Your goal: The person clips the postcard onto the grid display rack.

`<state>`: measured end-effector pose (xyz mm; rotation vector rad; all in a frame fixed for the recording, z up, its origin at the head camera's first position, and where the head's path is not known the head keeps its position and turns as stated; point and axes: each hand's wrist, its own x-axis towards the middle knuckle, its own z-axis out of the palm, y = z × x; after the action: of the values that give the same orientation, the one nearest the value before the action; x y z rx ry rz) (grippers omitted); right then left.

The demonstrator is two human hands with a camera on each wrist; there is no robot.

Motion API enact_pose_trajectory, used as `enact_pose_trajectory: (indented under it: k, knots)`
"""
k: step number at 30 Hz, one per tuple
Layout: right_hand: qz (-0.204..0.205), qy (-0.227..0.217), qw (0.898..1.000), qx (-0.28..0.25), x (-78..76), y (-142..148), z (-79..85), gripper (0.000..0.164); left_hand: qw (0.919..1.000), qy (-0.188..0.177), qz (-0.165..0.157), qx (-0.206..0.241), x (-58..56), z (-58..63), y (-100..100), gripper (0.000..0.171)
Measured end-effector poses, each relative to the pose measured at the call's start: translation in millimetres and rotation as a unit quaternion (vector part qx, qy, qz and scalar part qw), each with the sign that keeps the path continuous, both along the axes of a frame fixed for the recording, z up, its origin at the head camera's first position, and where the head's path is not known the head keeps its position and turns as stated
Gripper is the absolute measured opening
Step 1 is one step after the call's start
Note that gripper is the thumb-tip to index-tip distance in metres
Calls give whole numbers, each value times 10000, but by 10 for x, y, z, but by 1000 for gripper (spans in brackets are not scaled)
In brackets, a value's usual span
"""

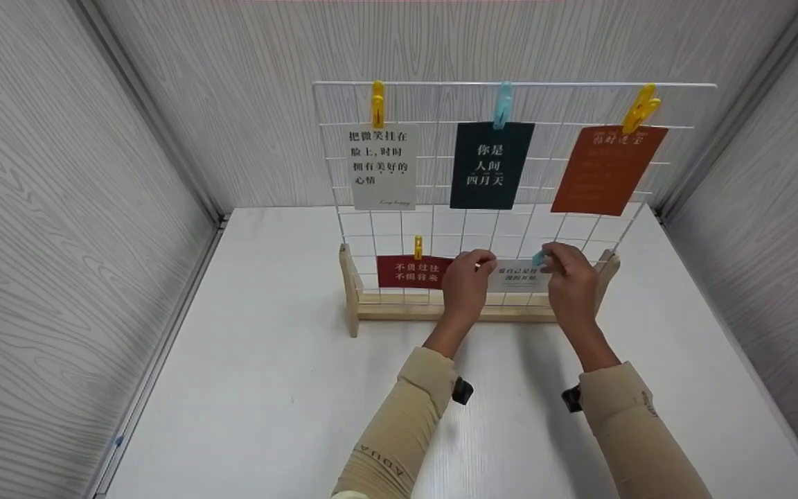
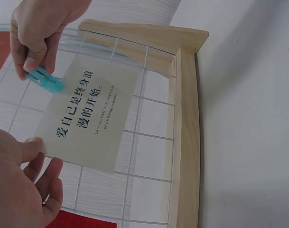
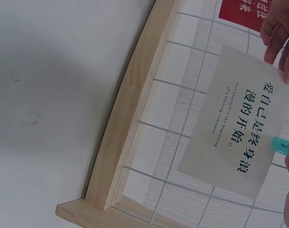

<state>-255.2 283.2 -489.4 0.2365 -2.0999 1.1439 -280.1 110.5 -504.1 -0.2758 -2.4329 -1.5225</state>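
Observation:
My left hand (image 1: 465, 287) pinches the corner of a pale card (image 2: 87, 118) with dark printed writing, which lies against the lower part of a white wire grid (image 1: 440, 84). My right hand (image 1: 572, 284) holds a light-blue clothespin (image 2: 47, 80) between thumb and fingers. The clothespin's tip is at the card's top edge; whether it bites the card and a wire cannot be told. In the right wrist view the clothespin (image 3: 282, 146) is partly hidden by the right fingers. Left of my left hand, a red card (image 1: 409, 272) hangs from a small yellow clothespin (image 1: 418, 247).
Along the grid's top hang a white card (image 1: 384, 187), a dark green card (image 1: 489, 190) and an orange-red card (image 1: 593, 180), each under its own clothespin. A wooden base (image 1: 399, 312) carries the grid on a white table (image 1: 267, 388). Wood-grain panels (image 1: 59, 208) stand around it.

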Motion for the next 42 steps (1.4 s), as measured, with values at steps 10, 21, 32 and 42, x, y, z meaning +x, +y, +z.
enact_pose_trajectory:
  k: [10, 21, 32, 42]
  knots:
    - [18, -44, 9999, -101, -30, -20, -18, 28, 9998, 138, 155, 55, 12, -31, 58, 14]
    - [-108, -284, 9995, 6, -32, -64, -40, 29, 9986, 388, 359, 13, 36, -58, 85, 15]
    - [-246, -368, 9990, 91, -22, -91, -34, 29, 9977, 534, 406, 88, 71, -53, 103, 15]
    - [-432, -1096, 9925, -314, 26, -156, -28, 34, 9984, 325, 329, 313, 64, -59, 103, 14]
